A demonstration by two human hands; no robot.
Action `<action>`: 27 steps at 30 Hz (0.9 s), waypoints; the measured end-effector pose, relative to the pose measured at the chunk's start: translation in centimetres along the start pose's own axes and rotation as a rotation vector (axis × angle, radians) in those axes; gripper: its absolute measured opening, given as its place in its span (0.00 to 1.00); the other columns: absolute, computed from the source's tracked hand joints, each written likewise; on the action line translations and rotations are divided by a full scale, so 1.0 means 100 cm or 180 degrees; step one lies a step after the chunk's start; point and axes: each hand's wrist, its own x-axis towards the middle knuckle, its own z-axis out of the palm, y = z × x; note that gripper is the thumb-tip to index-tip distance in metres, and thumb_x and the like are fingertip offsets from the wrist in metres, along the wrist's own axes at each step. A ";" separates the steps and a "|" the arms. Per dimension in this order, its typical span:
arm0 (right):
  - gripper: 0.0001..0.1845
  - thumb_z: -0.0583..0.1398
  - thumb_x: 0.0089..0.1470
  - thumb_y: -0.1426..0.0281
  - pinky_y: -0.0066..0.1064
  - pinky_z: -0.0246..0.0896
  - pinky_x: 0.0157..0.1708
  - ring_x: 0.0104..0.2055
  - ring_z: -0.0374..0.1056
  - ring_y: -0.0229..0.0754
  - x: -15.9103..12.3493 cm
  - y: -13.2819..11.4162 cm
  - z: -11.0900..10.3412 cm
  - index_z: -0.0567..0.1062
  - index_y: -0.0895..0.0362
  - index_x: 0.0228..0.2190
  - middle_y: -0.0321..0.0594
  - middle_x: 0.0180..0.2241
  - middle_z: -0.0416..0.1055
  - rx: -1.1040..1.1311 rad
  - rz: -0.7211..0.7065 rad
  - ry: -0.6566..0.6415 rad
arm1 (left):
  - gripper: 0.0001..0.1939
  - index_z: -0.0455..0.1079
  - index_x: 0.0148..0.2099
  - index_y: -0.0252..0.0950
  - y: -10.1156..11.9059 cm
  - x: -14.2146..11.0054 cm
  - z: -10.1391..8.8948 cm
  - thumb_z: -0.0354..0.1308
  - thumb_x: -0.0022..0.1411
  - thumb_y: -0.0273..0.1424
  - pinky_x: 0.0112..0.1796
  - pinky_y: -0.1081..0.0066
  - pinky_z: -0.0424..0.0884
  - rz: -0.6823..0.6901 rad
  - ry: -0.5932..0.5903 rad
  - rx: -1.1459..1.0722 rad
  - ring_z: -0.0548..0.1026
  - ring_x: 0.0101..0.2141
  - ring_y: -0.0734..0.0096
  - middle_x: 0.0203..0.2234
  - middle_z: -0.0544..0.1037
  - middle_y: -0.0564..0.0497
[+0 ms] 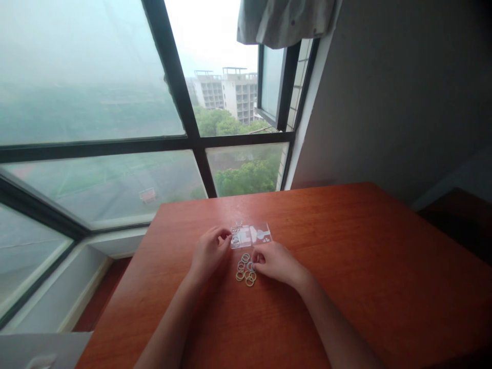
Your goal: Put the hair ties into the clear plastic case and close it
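A wide window (96,107) stood beyond the far edge of the tabletop (326,230). Nearer that edge, between the far corners, lay an open clear case (241,245), with loose rings (246,275) on its near-edge side. The left hand (209,251), half curled, was at the case's left side; the right hand (274,260), thumb and fingers nearly together, was over the rings, and whether either gripped anything could not be told

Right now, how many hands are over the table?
2: the left hand at the left edge of the clear box, the right hand by the loose rings.
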 end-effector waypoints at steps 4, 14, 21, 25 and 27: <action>0.05 0.61 0.46 0.75 0.24 0.50 0.27 0.28 0.65 0.35 0.000 0.000 0.000 0.77 0.55 0.26 0.33 0.25 0.73 0.0033 -0.0021 0.0048 | 0.06 0.72 0.33 0.36 0.001 -0.001 0.000 0.54 0.59 0.29 0.29 0.74 0.62 0.0046 0.0029 -0.0062 0.68 0.26 0.74 0.27 0.74 0.53; 0.04 0.61 0.52 0.69 0.24 0.53 0.28 0.25 0.64 0.35 0.006 -0.001 -0.005 0.76 0.55 0.28 0.32 0.22 0.70 0.0400 0.0012 0.0808 | 0.09 0.72 0.34 0.35 0.018 -0.003 0.004 0.53 0.62 0.33 0.27 0.76 0.61 0.0290 -0.0250 -0.0672 0.64 0.24 0.76 0.24 0.72 0.54; 0.04 0.61 0.52 0.69 0.24 0.52 0.26 0.24 0.63 0.35 0.007 -0.002 -0.004 0.75 0.56 0.28 0.32 0.20 0.68 0.0492 -0.0084 0.0945 | 0.07 0.74 0.35 0.34 0.030 -0.006 0.007 0.54 0.60 0.29 0.25 0.77 0.59 0.0383 -0.0609 -0.0918 0.63 0.23 0.78 0.25 0.72 0.53; 0.04 0.61 0.52 0.69 0.24 0.53 0.27 0.24 0.63 0.34 0.007 -0.002 -0.003 0.75 0.56 0.28 0.31 0.20 0.68 0.0499 -0.0120 0.0973 | 0.07 0.74 0.34 0.34 0.031 -0.006 0.006 0.54 0.59 0.29 0.25 0.77 0.59 0.0409 -0.0602 -0.0953 0.63 0.23 0.78 0.24 0.72 0.53; 0.04 0.61 0.52 0.69 0.24 0.53 0.27 0.24 0.63 0.35 0.007 -0.002 -0.003 0.75 0.56 0.28 0.31 0.20 0.68 0.0487 -0.0115 0.0965 | 0.07 0.74 0.34 0.34 0.032 -0.006 0.006 0.54 0.60 0.29 0.25 0.77 0.59 0.0453 -0.0630 -0.0961 0.64 0.24 0.78 0.25 0.73 0.52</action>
